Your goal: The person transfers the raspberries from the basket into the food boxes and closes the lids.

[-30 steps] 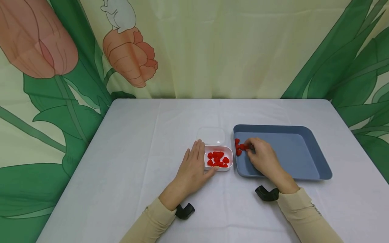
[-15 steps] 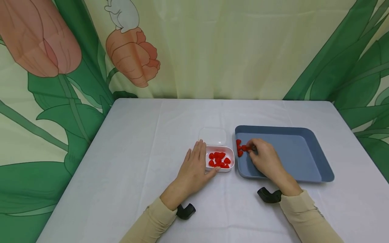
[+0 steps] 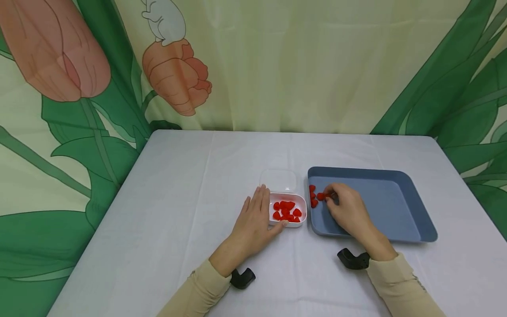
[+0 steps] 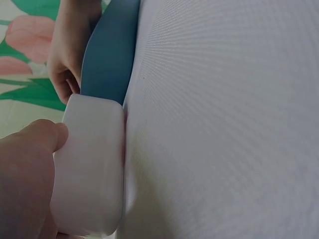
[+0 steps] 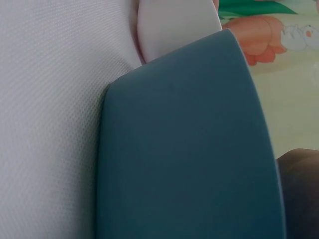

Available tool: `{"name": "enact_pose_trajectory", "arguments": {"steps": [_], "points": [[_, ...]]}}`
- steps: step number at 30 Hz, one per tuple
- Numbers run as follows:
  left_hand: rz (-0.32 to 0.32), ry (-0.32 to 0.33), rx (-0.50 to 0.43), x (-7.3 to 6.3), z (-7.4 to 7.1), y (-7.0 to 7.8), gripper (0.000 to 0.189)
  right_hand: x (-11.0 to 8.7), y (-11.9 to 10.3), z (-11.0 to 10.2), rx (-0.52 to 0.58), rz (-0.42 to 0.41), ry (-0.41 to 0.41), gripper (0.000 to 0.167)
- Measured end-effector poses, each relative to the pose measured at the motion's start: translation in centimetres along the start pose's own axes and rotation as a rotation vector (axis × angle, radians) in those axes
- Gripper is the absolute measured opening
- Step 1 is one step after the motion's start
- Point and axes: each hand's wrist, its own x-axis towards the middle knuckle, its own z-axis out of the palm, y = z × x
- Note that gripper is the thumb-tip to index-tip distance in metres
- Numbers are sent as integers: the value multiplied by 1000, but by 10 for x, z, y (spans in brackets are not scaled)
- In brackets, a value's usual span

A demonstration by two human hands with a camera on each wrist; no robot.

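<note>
Though rectangular, rounded white box [image 4: 89, 164]

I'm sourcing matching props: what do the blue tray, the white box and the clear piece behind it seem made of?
The blue tray: probably matte plastic, even-coloured with rounded corners. The white box: likely plastic, satin-smooth, its wall showing no grain. The clear piece: perhaps thin, glossy plastic, since the white cloth shows through and its edges glint; glass remains possible.
</note>
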Motion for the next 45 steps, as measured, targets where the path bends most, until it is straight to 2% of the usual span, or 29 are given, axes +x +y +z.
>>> {"name": "enact_pose_trajectory", "arguments": {"steps": [16,30,45], "points": [[-7,2,-5,-1,2,1,95,0,-5,-1,22,-74,75,18],[-7,3,-6,-2,2,1,94,1,-14,-2,73,-135,45,17],[-3,9,5,-1,1,1,93,5,-24,-3,61,-214,43,20]]}}
